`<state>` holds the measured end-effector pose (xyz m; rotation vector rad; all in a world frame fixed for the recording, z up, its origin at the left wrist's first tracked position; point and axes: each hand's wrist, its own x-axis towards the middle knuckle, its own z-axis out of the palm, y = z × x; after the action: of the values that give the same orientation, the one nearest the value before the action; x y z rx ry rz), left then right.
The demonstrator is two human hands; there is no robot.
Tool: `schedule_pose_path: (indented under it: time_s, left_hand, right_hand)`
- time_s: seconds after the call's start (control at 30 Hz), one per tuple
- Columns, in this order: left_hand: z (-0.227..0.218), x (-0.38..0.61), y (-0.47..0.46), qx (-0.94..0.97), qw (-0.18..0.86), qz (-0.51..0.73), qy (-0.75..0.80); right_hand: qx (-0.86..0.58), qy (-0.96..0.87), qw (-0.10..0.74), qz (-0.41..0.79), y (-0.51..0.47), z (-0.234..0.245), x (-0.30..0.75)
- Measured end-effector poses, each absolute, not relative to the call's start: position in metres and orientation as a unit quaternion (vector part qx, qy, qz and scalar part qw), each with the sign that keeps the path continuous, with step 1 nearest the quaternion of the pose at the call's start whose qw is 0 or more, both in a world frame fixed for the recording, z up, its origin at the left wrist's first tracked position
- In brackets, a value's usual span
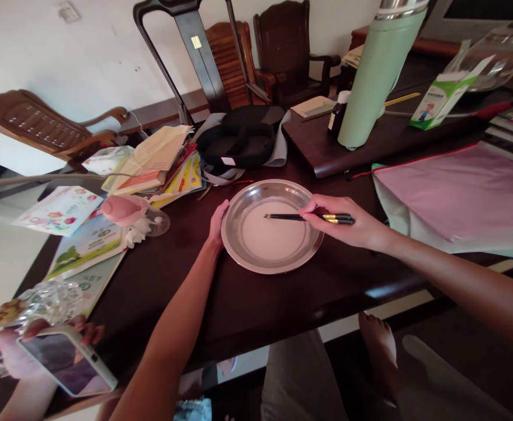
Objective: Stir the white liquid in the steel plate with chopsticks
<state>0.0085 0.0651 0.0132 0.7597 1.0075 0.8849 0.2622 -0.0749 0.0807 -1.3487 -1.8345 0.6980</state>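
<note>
A shallow stainless-steel basin (274, 269) rests on the dark table in front of me. Inside it lies a smooth, pale whitish layer (267, 242); whether this is liquid or powder I cannot tell. My left hand (217, 224) clasps the basin's left rim, with part of the fingers hidden by it. Pinched in my right hand (342, 223) is a pair of black chopsticks with gold bands (287, 217). Their tips point left over the pale layer, near its middle. The hand hangs above the basin's right rim.
Another person's hand (87, 330) holds a phone (66, 359) at lower left. A pink-topped cup (125, 209) and books (85, 245) lie left. Behind the basin sits a black case (236, 140); a green thermos (373, 76) stands back right, near a pink zip pouch (453, 187).
</note>
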Motion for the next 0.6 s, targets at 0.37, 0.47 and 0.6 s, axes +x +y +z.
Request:
schedule_pose_path:
  time_s: [0.37, 0.47, 0.6]
  left_hand:
    - [0.013, 0.009, 0.064, 0.348, 0.711, 0.405, 0.458]
    - [0.013, 0.008, 0.065, 0.348, 0.708, 0.406, 0.461]
    - [0.013, 0.008, 0.065, 0.346, 0.708, 0.404, 0.464]
  right_hand:
    - [-0.578, -0.684, 0.275, 0.348, -0.104, 0.124, 0.294]
    - [-0.548, -0.692, 0.285, 0.375, -0.106, 0.119, 0.283]
    - [-0.517, -0.706, 0.326, 0.357, -0.097, 0.099, 0.263]
